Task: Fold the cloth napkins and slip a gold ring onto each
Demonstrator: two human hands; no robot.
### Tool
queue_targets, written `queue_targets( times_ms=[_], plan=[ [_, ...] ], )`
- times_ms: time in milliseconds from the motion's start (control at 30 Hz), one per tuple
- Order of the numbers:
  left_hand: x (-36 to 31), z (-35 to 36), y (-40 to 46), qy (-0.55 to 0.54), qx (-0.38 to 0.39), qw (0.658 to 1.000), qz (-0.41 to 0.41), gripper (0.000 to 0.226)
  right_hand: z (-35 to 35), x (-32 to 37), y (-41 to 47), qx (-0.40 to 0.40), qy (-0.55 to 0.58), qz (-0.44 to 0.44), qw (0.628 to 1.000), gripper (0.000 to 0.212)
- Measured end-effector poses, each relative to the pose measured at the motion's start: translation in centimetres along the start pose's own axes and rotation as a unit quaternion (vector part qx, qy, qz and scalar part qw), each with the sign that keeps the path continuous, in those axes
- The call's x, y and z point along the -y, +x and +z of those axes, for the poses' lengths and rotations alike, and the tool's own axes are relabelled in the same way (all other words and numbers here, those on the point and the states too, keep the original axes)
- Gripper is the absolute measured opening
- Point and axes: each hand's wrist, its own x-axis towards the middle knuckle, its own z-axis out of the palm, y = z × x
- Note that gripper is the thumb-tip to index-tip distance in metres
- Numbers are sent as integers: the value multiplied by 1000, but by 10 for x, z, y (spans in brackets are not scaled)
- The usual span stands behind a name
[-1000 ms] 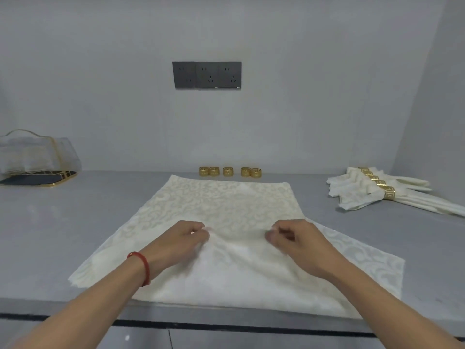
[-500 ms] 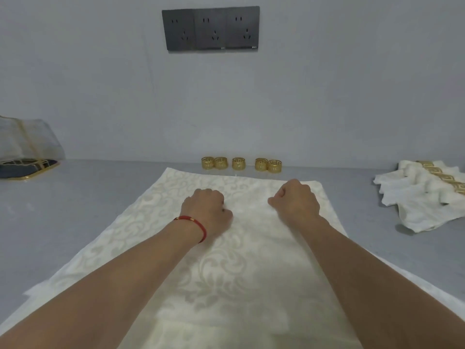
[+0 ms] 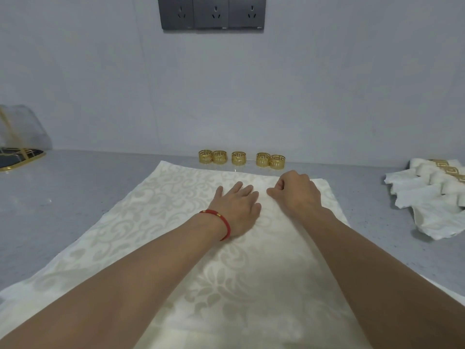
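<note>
A cream damask napkin [image 3: 156,222] lies spread on the grey counter [image 3: 63,192], with its near part folded over toward the wall. My left hand [image 3: 236,207], a red cord on its wrist, lies flat on the cloth with straight fingers, near the far edge. Just right of it, my right hand [image 3: 297,195] has curled fingers and holds the folded-over edge of the napkin. Several loose gold rings [image 3: 238,157] stand in a row against the wall, just beyond the napkin's far edge.
A pile of folded napkins with gold rings on them [image 3: 427,197] lies at the right on the counter. A clear cover on a gold-rimmed dark tray [image 3: 17,137] stands at the far left. Dark wall sockets [image 3: 212,12] are above.
Both hands carried the napkin's near edge away from me to the far edge. My left hand then opened from a fist and lies flat on the cloth. The view moved closer.
</note>
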Motion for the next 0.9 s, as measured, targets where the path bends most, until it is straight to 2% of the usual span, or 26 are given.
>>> queue_targets(
  times_ms=[100,233,400,500,700,767,800,900],
  plan=[
    [2,1,3,-7,24,1000,-11,32,2,0,3,-4,-13,-10,1000,10],
    [4,3,9,7,14,1000,-15,20,3,-1,10,12,-53,-22,998,14],
    [0,0,16,-9,15,999,-30,18,2,5,22,32,-87,-23,995,22],
    [0,2,19,-41,14,998,-38,18,3,8,28,32,-93,-32,995,20],
    [1,7,22,-118,-23,991,-55,21,16,15,32,35,-17,-44,998,13],
    [0,-2,24,-152,-19,984,-89,19,19,14,32,34,30,-43,998,7],
    [0,-7,26,-163,-12,981,-109,19,20,14,32,33,51,-40,997,11],
    [1,-19,35,-217,-28,962,-164,35,18,13,34,22,94,-43,994,17]
  ],
)
